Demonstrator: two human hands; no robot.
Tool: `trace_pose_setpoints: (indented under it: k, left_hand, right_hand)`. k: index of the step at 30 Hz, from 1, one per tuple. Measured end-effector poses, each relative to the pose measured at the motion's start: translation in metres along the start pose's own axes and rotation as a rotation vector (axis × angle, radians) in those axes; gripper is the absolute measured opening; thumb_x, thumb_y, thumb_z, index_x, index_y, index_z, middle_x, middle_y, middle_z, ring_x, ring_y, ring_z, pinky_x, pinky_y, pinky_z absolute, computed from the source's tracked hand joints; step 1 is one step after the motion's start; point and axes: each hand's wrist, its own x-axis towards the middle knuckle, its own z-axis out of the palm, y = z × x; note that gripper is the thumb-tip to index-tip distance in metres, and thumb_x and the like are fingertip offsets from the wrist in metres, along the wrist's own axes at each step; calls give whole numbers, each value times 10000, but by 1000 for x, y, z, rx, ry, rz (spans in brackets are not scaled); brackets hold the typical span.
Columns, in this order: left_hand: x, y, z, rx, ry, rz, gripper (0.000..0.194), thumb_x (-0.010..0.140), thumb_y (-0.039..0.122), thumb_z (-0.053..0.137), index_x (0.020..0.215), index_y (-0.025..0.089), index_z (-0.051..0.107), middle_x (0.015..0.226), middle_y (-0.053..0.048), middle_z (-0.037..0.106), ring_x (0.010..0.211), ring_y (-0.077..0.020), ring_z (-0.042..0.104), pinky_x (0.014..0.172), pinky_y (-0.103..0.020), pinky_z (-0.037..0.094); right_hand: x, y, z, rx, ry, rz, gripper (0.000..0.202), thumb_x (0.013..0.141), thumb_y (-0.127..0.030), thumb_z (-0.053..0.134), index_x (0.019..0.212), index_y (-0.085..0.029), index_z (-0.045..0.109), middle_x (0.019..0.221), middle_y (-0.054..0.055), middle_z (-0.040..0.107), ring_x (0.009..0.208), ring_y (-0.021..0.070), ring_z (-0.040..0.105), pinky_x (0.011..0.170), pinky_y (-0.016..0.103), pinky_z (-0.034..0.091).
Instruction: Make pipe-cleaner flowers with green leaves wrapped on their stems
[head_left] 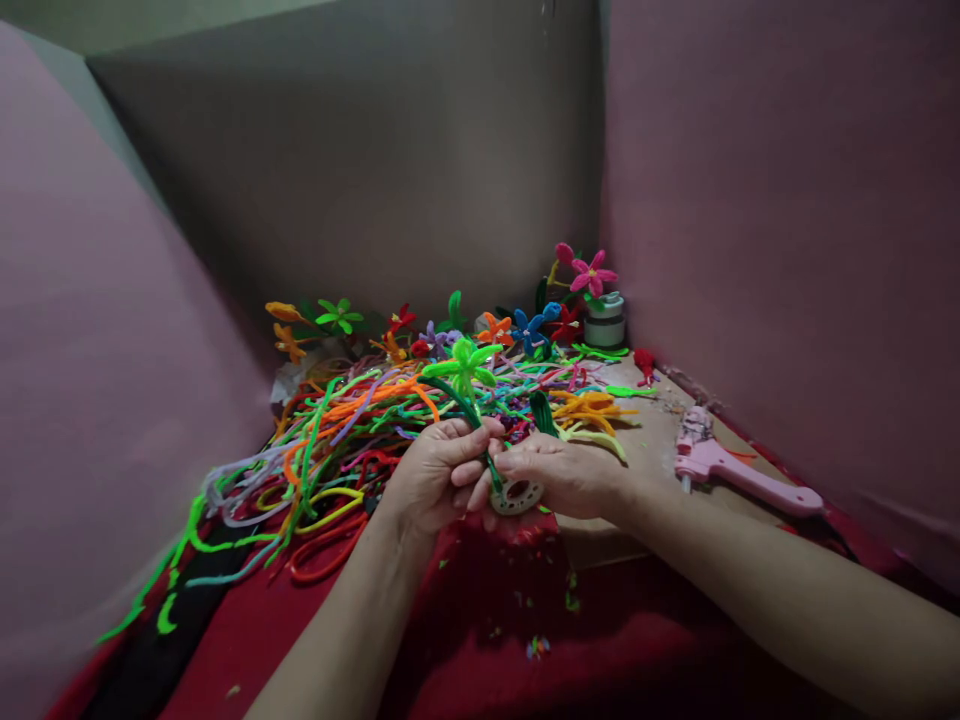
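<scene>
A bright green pipe-cleaner flower (463, 368) stands upright on a dark green stem in the middle of the view. Below the bloom, my left hand (442, 470) pinches this stem between thumb and fingers. Close against it on the right, my right hand (551, 472) is closed on a pale round spool (516, 494) with holes round its rim, at the lower end of the stem. A dark green piece (541, 412) sticks up just behind my right hand. The fingertips of both hands nearly meet, and some fingers are hidden.
Behind my hands lies a heap of colourful pipe cleaners (352, 410), with finished flowers (529, 330) along the back. A pink glue gun (750, 480) rests on cardboard (652, 440) at right. A pale jar (604, 322) stands in the back corner. Scraps (537, 648) dot the red cloth (465, 620).
</scene>
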Motion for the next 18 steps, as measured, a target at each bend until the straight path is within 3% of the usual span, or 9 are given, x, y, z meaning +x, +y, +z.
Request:
trace_pose_setpoints:
  k: [4,8,13,18]
  left_hand:
    - [-2,-1,3,-130,-92,64,193,712,139,639,892,71,628,480,42,555,232,-9,344,261,-129,363]
    - [-4,-1,4,-80,-131,65,158,738,170,621,873,88,611,410,74,465,239,-33,353,291,-172,414]
    - [-6,3,6,110,33,68,221,685,267,698,805,135,568,414,75,431,319,-65,449,272,-119,281]
    - [-5,1,8,184,143,98,180,706,240,679,672,120,549,337,93,373,271,-52,415,289,-126,297]
  right_hand:
    - [-1,-1,1,57,-74,19,363,794,-377,554,889,-58,700,725,85,664,561,109,566,558,231,441]
    - [-4,-3,0,45,-24,47,299,769,-331,587,835,-65,706,764,93,678,574,103,567,563,228,434]
    - [-3,0,-1,-52,195,24,211,785,-263,570,732,-105,699,686,28,644,611,92,543,615,215,414]
    - [-2,3,-3,-112,161,22,296,824,-364,543,813,-113,699,736,40,653,688,116,567,688,240,424]
